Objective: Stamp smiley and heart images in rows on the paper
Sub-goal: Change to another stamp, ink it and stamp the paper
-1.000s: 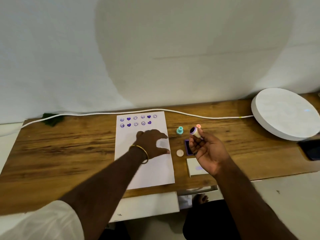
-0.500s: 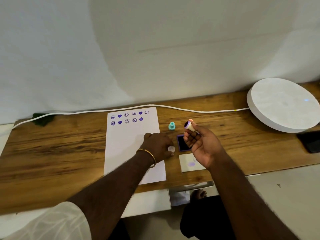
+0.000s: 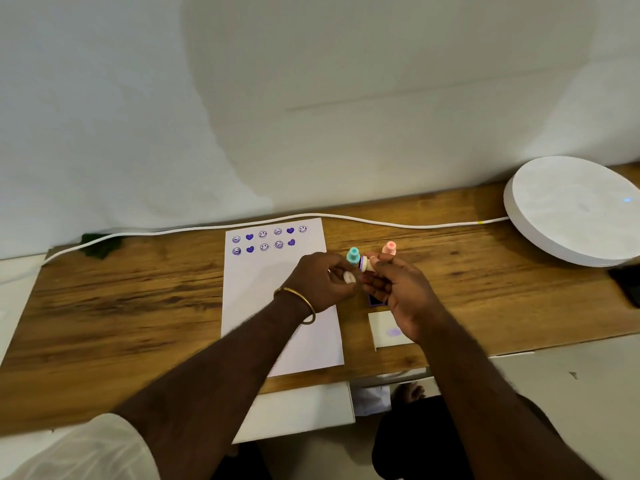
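I judge capping: my right hand pinches the stamp, my left hand pinches its cap at 9 o'clock; next, align them.

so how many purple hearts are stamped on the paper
4 on the paper: top row second and fifth, second row second and fifth. Below, the left hand may hide others.

No readable text; the paper bears only stamped pictures.
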The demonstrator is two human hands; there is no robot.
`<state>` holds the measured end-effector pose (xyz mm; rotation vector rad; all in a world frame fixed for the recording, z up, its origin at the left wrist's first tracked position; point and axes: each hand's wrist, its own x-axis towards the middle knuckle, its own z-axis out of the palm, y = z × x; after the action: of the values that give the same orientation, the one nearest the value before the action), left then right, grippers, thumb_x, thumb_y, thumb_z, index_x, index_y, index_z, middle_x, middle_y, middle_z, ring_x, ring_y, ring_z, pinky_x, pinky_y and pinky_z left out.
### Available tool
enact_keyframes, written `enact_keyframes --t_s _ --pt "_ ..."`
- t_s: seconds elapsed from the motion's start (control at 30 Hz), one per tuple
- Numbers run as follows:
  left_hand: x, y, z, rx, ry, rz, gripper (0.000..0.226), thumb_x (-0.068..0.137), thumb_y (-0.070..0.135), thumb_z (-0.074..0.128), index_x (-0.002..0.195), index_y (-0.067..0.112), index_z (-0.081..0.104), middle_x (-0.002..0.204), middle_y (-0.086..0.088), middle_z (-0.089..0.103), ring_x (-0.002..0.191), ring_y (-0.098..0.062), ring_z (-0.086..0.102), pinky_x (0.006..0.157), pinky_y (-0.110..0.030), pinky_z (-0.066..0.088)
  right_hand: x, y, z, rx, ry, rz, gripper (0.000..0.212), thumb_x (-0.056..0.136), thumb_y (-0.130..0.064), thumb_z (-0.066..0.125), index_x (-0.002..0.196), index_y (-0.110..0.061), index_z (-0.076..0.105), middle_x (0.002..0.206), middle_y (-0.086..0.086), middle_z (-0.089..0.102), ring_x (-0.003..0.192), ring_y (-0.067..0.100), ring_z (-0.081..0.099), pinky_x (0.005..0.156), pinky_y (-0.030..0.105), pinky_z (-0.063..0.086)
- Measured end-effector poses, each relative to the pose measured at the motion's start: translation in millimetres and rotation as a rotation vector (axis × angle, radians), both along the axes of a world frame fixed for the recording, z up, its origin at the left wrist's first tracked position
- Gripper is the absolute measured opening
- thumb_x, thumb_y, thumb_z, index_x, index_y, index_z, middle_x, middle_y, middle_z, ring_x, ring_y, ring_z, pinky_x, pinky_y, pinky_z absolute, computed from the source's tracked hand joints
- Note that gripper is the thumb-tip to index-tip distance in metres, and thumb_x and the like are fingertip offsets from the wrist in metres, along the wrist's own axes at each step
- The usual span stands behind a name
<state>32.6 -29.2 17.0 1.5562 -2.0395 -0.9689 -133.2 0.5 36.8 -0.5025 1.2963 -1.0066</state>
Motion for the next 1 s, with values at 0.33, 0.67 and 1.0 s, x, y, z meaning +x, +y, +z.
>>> enact_keyframes --t_s 0.33,0.67,1.0 --pt "0.3 -7.1 -1.8 0.105 0.227 0.109 0.041 0.068 0.028 0.085 0.106 0.019 0.073 0.095 0.015 0.067 0.081 0.006 0.063 0.067 -0.004 0.046 0.2 -5.1 -4.5 -0.018 -0.017 0.010 0.017 0.094 -0.013 0.059 0.109 -0.013 0.069 0.108 0.009 0.074 0.096 0.022 0.073 0.085 0.036 0.058" --pt "1.4 -11.0 1.5 0.124 0.316 0.135 0.035 0.063 0.028 0.089 0.087 0.038 0.066 0.083 0.024 0.068 0.080 0.009 0.066 0.064 -0.005 0.049 1.9 -5.9 -8.4 -0.036 0.085 0.070 0.020 0.094 -0.012 0.060 0.110 -0.012 0.070 0.109 0.008 0.073 0.103 0.023 0.070 0.098 0.043 0.053" --pt "7.2 -10.6 -4.0 0.161 0.299 0.099 0.030 0.063 0.025 0.089 0.089 0.028 0.075 0.075 0.025 0.068 0.076 0.006 0.066 0.062 -0.006 0.048 -3.9 -6.1 -10.8 -0.058 0.218 0.232 0.017 0.094 -0.016 0.061 0.107 -0.014 0.073 0.103 0.006 0.074 0.101 0.025 0.069 0.097 0.046 0.053"
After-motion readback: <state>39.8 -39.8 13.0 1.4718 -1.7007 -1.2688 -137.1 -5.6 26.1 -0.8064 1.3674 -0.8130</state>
